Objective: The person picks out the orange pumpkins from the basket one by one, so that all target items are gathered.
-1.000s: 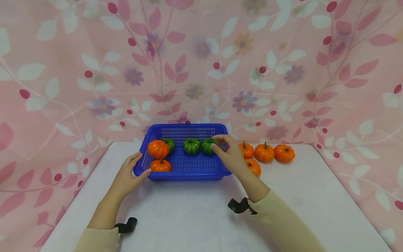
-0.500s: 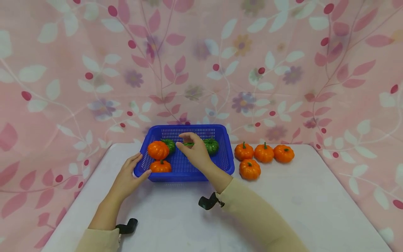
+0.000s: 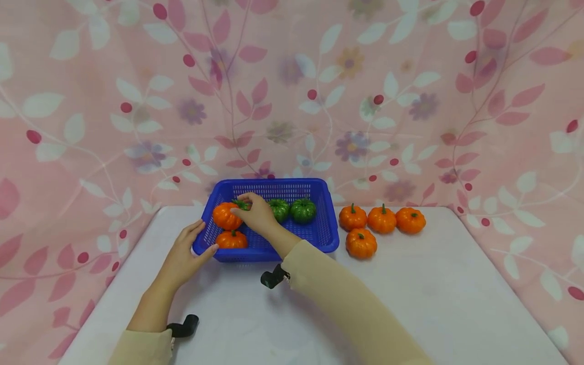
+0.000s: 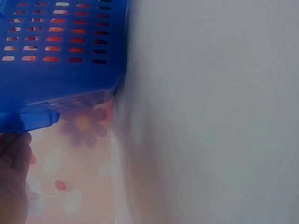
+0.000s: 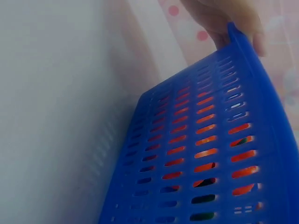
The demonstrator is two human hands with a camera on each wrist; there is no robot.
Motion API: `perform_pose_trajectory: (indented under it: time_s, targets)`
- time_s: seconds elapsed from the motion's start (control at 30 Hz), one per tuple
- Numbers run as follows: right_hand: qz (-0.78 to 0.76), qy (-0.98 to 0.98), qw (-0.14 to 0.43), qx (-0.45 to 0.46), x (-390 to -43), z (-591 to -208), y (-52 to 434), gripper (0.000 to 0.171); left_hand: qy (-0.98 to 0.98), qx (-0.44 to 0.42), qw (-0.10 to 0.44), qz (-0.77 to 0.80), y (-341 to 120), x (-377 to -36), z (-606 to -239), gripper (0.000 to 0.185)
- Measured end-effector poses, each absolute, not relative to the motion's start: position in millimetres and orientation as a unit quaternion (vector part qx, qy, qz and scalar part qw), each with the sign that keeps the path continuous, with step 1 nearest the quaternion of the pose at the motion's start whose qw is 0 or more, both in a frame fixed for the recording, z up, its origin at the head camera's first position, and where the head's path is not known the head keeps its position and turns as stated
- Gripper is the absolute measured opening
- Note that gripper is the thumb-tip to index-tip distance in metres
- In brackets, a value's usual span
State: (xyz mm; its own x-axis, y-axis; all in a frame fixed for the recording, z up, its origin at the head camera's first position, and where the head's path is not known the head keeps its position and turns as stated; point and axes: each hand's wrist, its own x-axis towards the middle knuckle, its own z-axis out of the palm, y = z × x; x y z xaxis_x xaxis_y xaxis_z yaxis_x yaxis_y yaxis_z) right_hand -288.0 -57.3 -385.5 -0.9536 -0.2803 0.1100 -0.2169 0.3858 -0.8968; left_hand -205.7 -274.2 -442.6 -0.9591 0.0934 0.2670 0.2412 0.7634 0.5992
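Note:
The blue plastic basket [image 3: 269, 255] stands at the back of the table. My left hand [image 3: 182, 256] grips its left front corner, thumb over the rim and fingers along the outside; both wrist views show part of this hand at the rim. My right hand [image 3: 256, 213] is inside the basket at a green pumpkin [image 3: 242, 205], its thumb beside an upper orange pumpkin [image 3: 225, 216]; whether the fingers pinch the green one is hidden. A lower orange pumpkin [image 3: 231, 240] sits in front. Two more green pumpkins, a middle one [image 3: 279, 209] and a right one [image 3: 303, 210], lie along the back.
Several orange pumpkins stand on the white table [image 3: 410, 294] right of the basket, the nearest pumpkin [image 3: 361, 244] in front of a row with another pumpkin [image 3: 382, 220]. A pink floral cloth [image 3: 292, 101] hangs behind the table.
My right hand has moved left across the basket, from the right green pumpkin past the middle one to the left one. The left hand has stayed on the basket corner.

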Motion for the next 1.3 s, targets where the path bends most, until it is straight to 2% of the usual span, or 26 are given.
perform_pose_trajectory:
  time_s: [0.33, 0.73, 1.3]
  targets:
    - [-0.515, 0.848, 0.05, -0.115, -298.8, -405.2, -73.6, 0.051, -0.934, -0.089, 0.109, -0.33, -274.4, -205.9, -443.9, 0.083]
    - [-0.499, 0.852, 0.089, -0.131, -303.0, -416.1, -74.7, 0.066, -0.936, -0.089, 0.105, -0.325, -274.7, -205.8, -443.7, 0.083]
    - [-0.495, 0.858, 0.068, -0.122, -301.4, -417.1, -76.8, 0.065, -0.931, -0.099, 0.122, -0.328, -275.9, -205.2, -444.6, 0.081]
